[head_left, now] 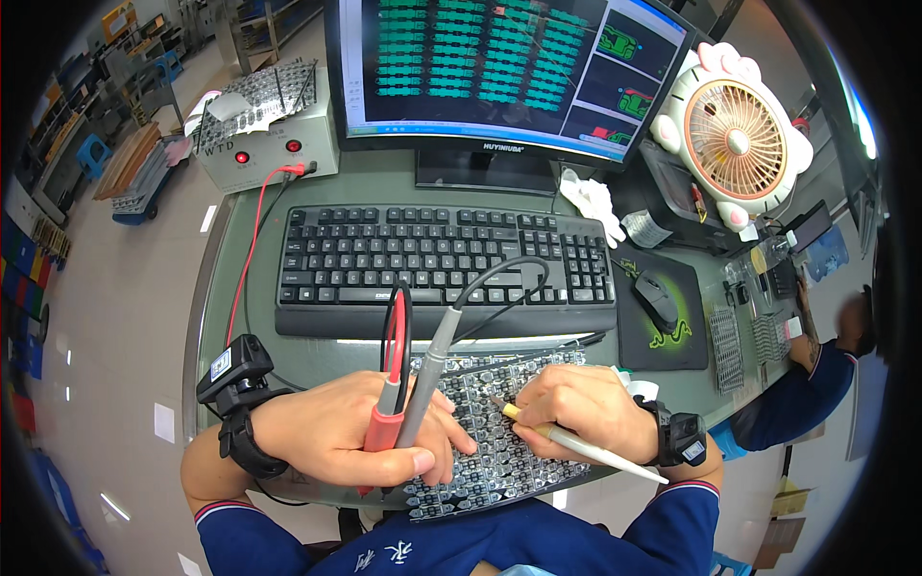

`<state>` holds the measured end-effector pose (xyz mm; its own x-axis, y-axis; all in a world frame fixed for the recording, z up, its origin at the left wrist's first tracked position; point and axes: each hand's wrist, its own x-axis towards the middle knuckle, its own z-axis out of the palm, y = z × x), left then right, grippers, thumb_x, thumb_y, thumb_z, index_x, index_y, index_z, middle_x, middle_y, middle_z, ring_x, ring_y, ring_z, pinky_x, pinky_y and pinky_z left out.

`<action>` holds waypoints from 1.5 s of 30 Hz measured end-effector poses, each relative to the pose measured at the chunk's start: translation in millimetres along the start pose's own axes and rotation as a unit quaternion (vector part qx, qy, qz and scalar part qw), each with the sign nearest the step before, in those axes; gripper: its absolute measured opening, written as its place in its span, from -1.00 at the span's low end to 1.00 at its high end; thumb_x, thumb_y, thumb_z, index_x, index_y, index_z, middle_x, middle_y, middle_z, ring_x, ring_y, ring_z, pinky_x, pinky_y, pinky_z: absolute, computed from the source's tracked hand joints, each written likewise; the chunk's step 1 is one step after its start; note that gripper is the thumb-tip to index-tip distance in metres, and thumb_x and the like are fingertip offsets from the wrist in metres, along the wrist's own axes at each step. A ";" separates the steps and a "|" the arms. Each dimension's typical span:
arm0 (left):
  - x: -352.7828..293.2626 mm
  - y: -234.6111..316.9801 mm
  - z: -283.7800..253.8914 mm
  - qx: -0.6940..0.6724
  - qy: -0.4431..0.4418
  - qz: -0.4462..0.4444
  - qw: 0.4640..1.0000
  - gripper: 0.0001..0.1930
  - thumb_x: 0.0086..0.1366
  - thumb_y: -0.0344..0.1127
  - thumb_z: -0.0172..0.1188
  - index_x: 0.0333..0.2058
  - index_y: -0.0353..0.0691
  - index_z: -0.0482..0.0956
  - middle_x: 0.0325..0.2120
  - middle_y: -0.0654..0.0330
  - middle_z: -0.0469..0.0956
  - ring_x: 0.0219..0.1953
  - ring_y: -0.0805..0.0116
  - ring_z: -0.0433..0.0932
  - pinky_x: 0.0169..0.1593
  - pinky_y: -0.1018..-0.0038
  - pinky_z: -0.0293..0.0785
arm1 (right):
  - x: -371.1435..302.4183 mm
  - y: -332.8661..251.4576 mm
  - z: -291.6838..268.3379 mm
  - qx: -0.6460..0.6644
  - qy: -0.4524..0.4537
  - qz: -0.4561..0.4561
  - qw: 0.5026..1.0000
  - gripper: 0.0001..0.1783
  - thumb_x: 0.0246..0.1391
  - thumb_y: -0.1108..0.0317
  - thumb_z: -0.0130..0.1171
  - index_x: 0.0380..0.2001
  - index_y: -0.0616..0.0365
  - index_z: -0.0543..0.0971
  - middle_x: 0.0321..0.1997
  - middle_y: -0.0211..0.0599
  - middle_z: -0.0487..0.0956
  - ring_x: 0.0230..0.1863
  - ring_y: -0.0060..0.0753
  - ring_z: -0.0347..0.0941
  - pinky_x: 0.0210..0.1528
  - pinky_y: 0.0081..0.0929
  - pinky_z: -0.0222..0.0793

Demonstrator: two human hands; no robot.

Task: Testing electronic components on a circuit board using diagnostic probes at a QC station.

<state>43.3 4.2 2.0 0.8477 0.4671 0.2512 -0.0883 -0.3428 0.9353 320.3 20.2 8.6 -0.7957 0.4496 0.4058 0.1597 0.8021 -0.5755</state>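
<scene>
My left hand (355, 432) is closed around two test probes, a red probe (385, 427) and a grey probe (429, 374), with cables looping up from their tops. Its fingers rest over a panel of small circuit boards (519, 466), which lies at a tilt along the near edge of the desk. Over the upper right of that panel, my right hand (586, 413) pinches a slim pen-like tool (595, 451) with a white handle and a yellow collar. The tool's dark tip touches or hovers just above the boards; I cannot tell which. The probe tips are mostly hidden.
Beyond the panel lie a black keyboard (442, 254) and a mouse (657, 300) on its mat (663, 346). A monitor (461, 134), a power box (274, 158) with a red cable, and a fan (738, 139) stand behind. Another person (797, 398) sits at the right.
</scene>
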 end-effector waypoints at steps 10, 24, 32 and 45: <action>-0.4 0.0 0.1 -0.006 0.016 0.009 1.000 -0.79 0.27 -0.33 -0.01 -0.40 -0.28 0.59 -0.38 0.13 0.64 -0.11 0.05 0.62 -0.02 0.21 0.51 | 3.1 -0.7 -1.2 0.042 0.021 0.019 0.999 -0.73 -0.19 0.59 0.33 -0.41 0.19 0.46 -0.45 -0.23 0.51 -0.45 -0.18 0.52 -0.43 -0.36 0.46; 0.8 1.5 0.5 -0.010 0.015 0.006 1.000 -0.80 0.26 -0.35 0.00 -0.40 -0.28 0.59 -0.39 0.13 0.64 -0.11 0.05 0.62 0.00 0.21 0.50 | 3.6 -1.2 0.8 0.013 0.020 0.016 1.000 -0.72 -0.22 0.58 0.32 -0.41 0.19 0.45 -0.46 -0.25 0.48 -0.46 -0.19 0.50 -0.44 -0.38 0.43; 0.7 1.6 0.5 -0.015 0.015 0.003 1.000 -0.80 0.26 -0.35 0.00 -0.40 -0.29 0.59 -0.39 0.12 0.64 -0.11 0.04 0.63 -0.01 0.21 0.51 | 4.0 -0.9 2.0 0.019 0.025 0.012 0.999 -0.72 -0.24 0.59 0.30 -0.42 0.18 0.44 -0.47 -0.27 0.47 -0.47 -0.20 0.49 -0.44 -0.38 0.43; 0.6 0.0 0.2 -0.012 0.017 0.012 1.000 -0.80 0.26 -0.35 0.00 -0.40 -0.30 0.59 -0.39 0.11 0.64 -0.12 0.03 0.63 -0.03 0.21 0.53 | 5.4 -1.4 1.9 0.022 0.032 0.017 0.999 -0.74 -0.22 0.59 0.31 -0.42 0.19 0.46 -0.46 -0.27 0.50 -0.46 -0.22 0.52 -0.45 -0.40 0.44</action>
<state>43.9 4.3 2.1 0.8274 0.4857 0.2819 -0.1217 -0.3350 0.9343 314.6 20.8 10.3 -0.7515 0.5020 0.4281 0.1595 0.7678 -0.6205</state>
